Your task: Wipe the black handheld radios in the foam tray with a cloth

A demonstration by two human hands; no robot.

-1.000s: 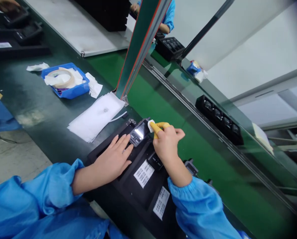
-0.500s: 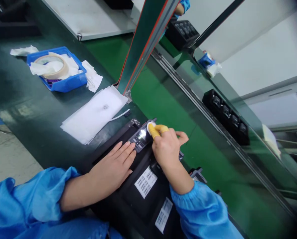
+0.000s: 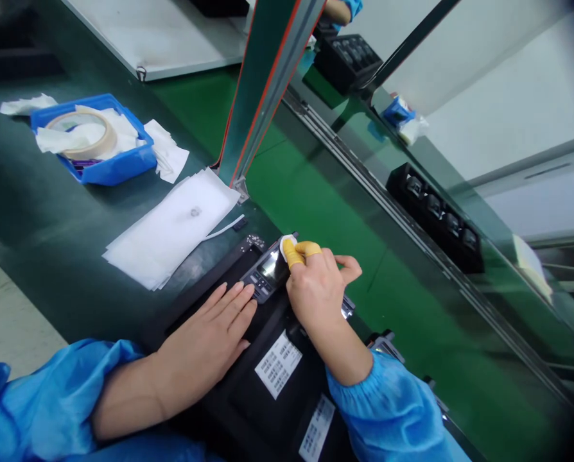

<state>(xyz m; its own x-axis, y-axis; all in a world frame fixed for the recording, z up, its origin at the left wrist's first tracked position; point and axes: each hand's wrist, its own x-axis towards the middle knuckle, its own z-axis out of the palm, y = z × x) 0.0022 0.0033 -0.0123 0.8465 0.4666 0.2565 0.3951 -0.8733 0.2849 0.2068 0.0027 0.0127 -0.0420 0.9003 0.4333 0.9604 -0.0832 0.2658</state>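
Observation:
A dark handheld device with a screen and keypad (image 3: pixel 271 266) lies in a black foam tray (image 3: pixel 241 378). My left hand (image 3: pixel 214 333) rests flat with its fingers stretched out, the tips against the keypad end. My right hand (image 3: pixel 316 282), with yellow finger cots on two fingers, presses a small white wiping pad (image 3: pixel 287 244) onto the far end of the device, by the top of the screen. Below my hands, white barcode labels (image 3: pixel 278 364) show on the tray. More devices (image 3: pixel 386 345) stick out partly along the tray's right side.
White sheets (image 3: pixel 171 231) lie stacked left of the tray. A blue bin (image 3: pixel 123 170) holds a tape roll (image 3: pixel 87 151) and crumpled papers. An upright post (image 3: pixel 262 83) stands at the bench edge. Across the green belt are black trays (image 3: pixel 434 218); a co-worker's arm (image 3: pixel 339 11) shows at the top.
The view has shifted slightly, so the bin and sheets sit further left. My right hand keeps the pad at the device's far end; my left hand stays flat at the keypad.

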